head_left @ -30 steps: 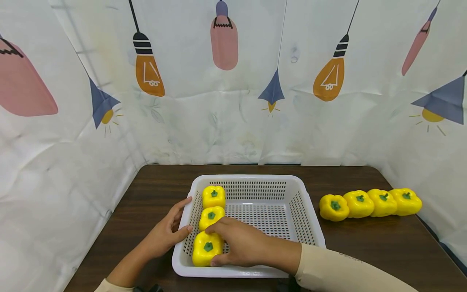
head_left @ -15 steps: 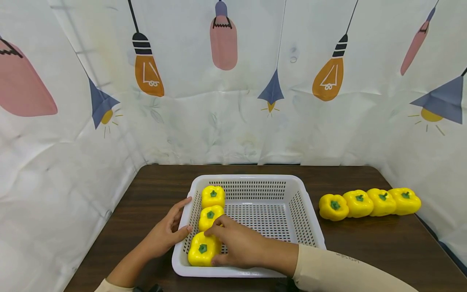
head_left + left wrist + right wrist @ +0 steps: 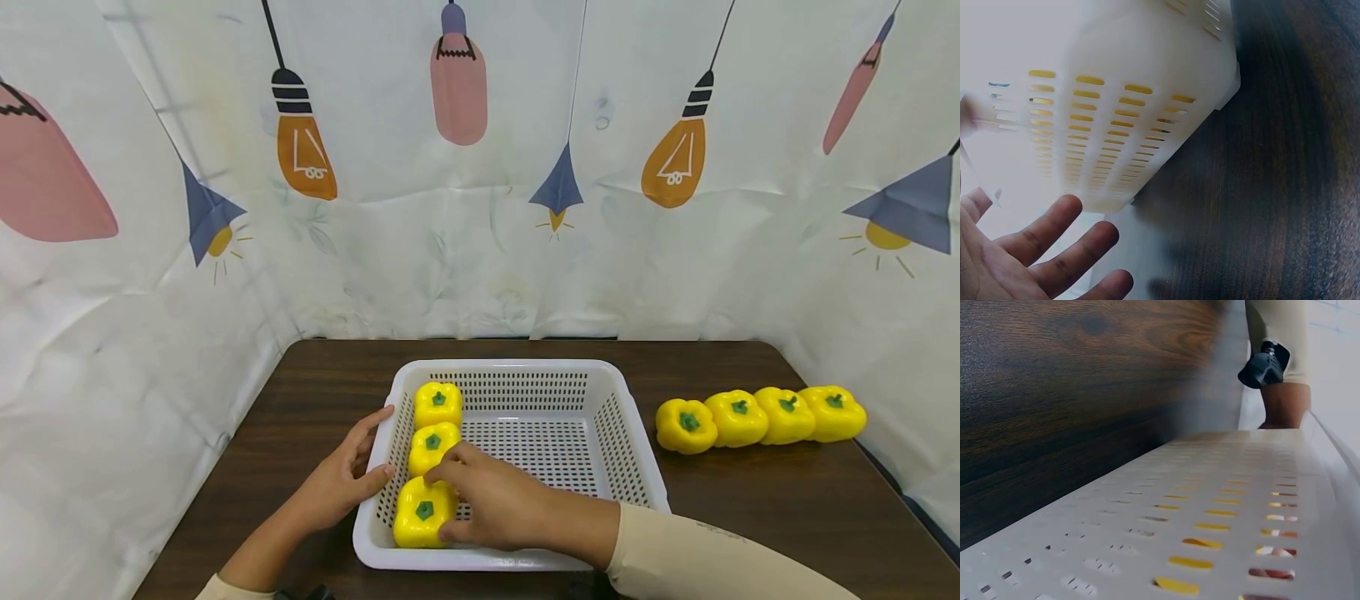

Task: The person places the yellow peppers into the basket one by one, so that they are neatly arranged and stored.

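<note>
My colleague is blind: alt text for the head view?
Right hand holds the nearest of three glossy yellow bell peppers in a white perforated plastic basket, left hand at its rim; four more lie right, on a dark wooden table.

Yellow peppers (image 3: 738, 426), green stems (image 3: 689, 422), white basket (image 3: 525, 364), brown wood-grained table (image 3: 750, 492), beige sleeve (image 3: 697, 552), white lamp-patterned backdrop (image 3: 480, 267)
</note>
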Tool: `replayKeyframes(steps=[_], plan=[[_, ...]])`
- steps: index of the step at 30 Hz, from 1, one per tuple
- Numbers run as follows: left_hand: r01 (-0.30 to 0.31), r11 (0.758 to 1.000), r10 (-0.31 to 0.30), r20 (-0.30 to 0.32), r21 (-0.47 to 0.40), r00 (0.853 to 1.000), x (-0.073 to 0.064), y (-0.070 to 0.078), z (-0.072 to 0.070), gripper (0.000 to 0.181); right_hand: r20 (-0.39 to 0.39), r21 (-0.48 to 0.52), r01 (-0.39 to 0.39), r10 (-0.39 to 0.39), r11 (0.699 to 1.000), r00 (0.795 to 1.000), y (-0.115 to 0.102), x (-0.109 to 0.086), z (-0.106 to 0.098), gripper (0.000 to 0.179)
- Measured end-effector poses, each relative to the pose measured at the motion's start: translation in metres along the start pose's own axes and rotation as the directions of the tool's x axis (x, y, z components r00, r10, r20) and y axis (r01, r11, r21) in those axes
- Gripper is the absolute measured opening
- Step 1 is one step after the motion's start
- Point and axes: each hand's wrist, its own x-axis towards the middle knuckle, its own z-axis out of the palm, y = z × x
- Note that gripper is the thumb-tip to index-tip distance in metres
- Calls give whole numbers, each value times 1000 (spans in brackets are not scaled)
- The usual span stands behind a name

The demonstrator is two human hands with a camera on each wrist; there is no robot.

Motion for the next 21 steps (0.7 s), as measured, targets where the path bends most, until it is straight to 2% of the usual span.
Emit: replayKeyframes(steps=[8, 12, 21], plan=[[22, 1000, -22, -10, 2, 1000, 0, 1, 0, 81, -22, 43, -38, 39, 998, 999, 6, -10, -9, 55], [24, 1000, -24, -5, -8, 1000, 0, 1, 0, 80, -36, 57, -30, 32, 998, 999, 14, -19, -14, 51], [41, 999, -41, -6, 2, 999, 1, -1, 1, 79, -20, -13, -43, 43, 999, 999, 33, -47, -28, 51]])
